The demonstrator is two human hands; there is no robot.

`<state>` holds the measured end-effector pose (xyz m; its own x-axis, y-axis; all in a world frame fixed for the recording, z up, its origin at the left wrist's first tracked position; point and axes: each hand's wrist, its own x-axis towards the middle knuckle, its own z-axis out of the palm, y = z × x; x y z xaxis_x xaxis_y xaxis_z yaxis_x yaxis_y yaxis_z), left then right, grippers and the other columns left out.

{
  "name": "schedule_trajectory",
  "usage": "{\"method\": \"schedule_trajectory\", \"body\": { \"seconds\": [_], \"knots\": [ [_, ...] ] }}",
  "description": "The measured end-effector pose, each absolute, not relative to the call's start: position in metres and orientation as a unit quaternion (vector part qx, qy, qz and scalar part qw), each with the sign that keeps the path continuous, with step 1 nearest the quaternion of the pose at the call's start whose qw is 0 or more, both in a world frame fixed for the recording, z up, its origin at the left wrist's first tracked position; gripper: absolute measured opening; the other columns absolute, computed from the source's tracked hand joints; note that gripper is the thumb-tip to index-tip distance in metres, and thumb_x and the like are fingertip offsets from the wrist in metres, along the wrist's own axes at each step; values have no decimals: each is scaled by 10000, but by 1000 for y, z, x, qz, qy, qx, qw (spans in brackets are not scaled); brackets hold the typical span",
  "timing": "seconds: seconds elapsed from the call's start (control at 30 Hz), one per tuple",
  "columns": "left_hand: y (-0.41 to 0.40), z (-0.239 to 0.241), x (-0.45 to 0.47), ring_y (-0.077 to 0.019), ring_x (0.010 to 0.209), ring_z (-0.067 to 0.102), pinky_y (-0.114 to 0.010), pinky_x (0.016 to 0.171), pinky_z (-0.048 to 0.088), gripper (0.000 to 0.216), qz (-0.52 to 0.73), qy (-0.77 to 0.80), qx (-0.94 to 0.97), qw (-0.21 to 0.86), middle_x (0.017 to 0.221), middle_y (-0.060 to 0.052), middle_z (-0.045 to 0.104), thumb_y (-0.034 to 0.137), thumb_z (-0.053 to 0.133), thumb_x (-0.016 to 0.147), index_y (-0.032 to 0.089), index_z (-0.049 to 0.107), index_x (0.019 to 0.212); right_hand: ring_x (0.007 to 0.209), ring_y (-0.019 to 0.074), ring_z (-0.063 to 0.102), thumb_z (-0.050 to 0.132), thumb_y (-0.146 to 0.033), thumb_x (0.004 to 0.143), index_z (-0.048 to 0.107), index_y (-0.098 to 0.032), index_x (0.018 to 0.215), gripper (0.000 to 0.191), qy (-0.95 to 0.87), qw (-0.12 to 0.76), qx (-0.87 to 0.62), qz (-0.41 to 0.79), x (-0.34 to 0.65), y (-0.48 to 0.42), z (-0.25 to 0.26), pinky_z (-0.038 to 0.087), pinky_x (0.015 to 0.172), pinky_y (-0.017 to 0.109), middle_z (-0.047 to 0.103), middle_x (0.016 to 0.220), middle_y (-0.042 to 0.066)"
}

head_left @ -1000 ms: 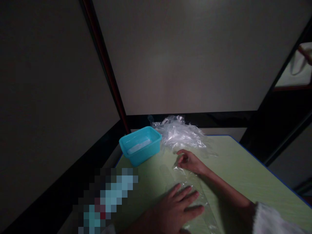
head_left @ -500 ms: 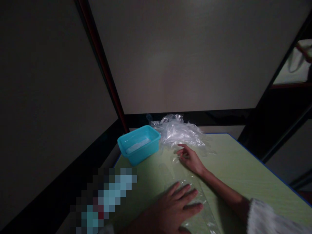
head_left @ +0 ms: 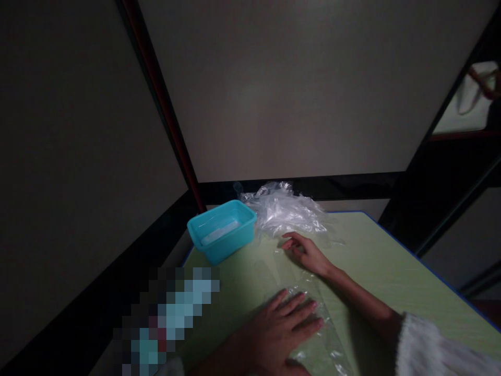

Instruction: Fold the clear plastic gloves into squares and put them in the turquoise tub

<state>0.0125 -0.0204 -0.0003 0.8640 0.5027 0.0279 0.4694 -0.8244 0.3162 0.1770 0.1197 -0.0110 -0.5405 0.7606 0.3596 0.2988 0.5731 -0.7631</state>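
Left hand (head_left: 277, 331) is lying palm-down, fingers spread wide, gripping nothing, on a clear plastic bag (head_left: 323, 343). Bag is lying flat under that palm on the green table (head_left: 391, 282), running away from it toward the right hand (head_left: 307, 255). Right fingers are curling loosely near the bag's far end; can't tell if they're pinching film. Beyond them, a clear plastic heap (head_left: 289, 211) is sitting; left of it, a turquoise basin (head_left: 235, 245) is holding something whitish.
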Motion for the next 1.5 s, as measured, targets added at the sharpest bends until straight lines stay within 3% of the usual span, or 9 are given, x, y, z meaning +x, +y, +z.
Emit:
{"method": "schedule_trajectory", "body": {
  "seconds": [0.13,0.43,0.6,0.7,0.8,1.03,1.17,1.3,1.5],
  "knots": [
    [-21,1,14,-269,1372,61,-459,1109,65,729,55,276,946,158,1493,-128,132,575,346,875,109,181,1411,805,189,624,404,-108,750,510,-146,1044,314,-839,327,-319,296,182,117,2,461,736,327,676,854,72],
    [-22,6,9,-255,1373,62,-463,1110,64,771,88,284,936,188,1497,-120,110,599,400,849,141,160,1421,869,228,602,475,-179,816,630,-206,951,207,-903,230,-283,227,221,65,38,444,795,375,664,907,68],
    [-11,15,-5,-237,1344,227,-489,1101,142,674,139,373,900,177,1460,-117,267,321,546,833,142,220,1396,934,209,600,475,-278,889,611,-212,1044,217,-925,147,-265,228,249,39,29,456,833,376,657,999,73],
    [-2,16,-18,-192,1279,367,-485,1102,163,561,168,450,860,172,1341,-83,473,157,457,841,163,266,1368,1084,233,546,528,-371,864,565,-196,1152,339,-924,146,-263,236,257,36,18,424,929,418,613,1162,98],
    [5,12,-28,-171,1267,385,-511,1100,142,560,148,484,847,161,1250,-67,564,98,383,848,167,223,1380,1185,252,476,536,-405,852,498,-180,1254,462,-929,142,-249,234,259,38,12,365,1001,466,544,1272,120],
    [11,-1,-31,-212,1303,326,-552,1082,155,543,114,483,863,99,1397,-129,388,89,365,829,133,269,1362,1201,291,457,563,-477,808,503,-179,1259,544,-931,137,-273,202,257,37,10,296,1032,536,536,1277,139],
    [9,-9,-24,-209,1246,410,-527,1080,207,474,166,465,866,77,1322,-116,484,92,362,842,144,354,1313,1222,271,437,516,-455,846,485,-184,1279,512,-929,144,-274,203,253,31,10,273,1055,507,515,1301,134],
    [3,-14,-14,-200,1131,515,-458,1053,314,445,213,429,874,81,1179,-74,595,101,375,849,195,397,1283,1266,292,377,538,-490,819,396,-187,1353,630,-932,131,-254,223,250,26,8,209,1074,528,450,1359,142],
    [-3,-15,-7,-209,1107,519,-428,1024,358,455,200,408,886,95,1181,-80,587,93,374,828,196,409,1270,1326,312,236,543,-524,800,217,-179,1417,778,-933,95,-240,250,249,23,4,75,1079,563,267,1449,154]
  ]
}}
